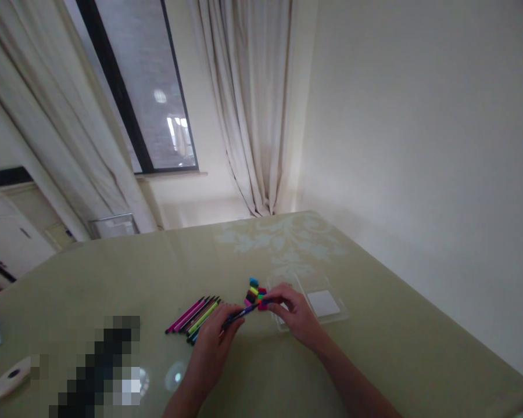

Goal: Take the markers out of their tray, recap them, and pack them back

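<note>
My left hand is closed around a dark blue felt-tip pen, which points up and to the right. At the pen's far end, my right hand pinches a small dark cap between thumb and fingers; whether cap and pen touch is too small to tell. Behind the fingertips lies a small heap of colourful pen caps. Several felt-tip pens in pink, black, brown and yellow-green lie side by side left of my left hand, which partly covers them. A clear plastic case lies open beneath and beyond my right hand.
The glossy table has a pale floral pattern at its far corner. A white roll-like object and a pixelated dark object are at the lower left. A wall borders the right side; curtains hang behind.
</note>
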`<state>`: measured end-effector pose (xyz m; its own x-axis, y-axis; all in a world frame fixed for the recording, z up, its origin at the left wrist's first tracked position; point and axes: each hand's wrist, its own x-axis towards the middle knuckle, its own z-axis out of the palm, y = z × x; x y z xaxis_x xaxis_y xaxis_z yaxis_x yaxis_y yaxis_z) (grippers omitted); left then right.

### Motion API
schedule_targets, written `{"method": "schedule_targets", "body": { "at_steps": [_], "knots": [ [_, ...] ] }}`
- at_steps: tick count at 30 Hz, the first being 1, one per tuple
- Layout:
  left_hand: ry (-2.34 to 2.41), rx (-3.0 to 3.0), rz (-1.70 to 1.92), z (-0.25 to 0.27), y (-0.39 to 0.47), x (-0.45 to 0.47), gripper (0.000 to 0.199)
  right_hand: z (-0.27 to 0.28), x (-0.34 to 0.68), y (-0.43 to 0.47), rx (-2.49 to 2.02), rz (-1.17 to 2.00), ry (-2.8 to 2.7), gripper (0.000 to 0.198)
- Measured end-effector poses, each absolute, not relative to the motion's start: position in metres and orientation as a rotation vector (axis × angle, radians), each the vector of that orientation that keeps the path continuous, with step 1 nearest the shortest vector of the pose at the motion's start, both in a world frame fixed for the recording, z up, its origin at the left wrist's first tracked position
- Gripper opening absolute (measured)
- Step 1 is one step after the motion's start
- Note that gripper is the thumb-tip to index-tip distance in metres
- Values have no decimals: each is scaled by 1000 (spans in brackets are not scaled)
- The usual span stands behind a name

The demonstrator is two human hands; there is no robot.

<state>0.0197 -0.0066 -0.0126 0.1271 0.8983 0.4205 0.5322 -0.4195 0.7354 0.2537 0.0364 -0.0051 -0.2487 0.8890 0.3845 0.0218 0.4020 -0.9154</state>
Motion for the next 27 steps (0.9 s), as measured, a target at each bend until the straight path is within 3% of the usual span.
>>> {"method": "schedule_targets", "body": {
  "at_steps": [15,23,27],
  "knots": [
    [1394,1874,1167,-17,-12,32,20,-1,251,25,-830,970,-1725,17],
    [1356,1877,1082,-16,-20,43,26,-17,239,31,-790,1454,-1411,29],
    [1412,1953,1063,-11,-14,31,32,-16,245,32,-860,1497,-1496,29]
  ]
}}
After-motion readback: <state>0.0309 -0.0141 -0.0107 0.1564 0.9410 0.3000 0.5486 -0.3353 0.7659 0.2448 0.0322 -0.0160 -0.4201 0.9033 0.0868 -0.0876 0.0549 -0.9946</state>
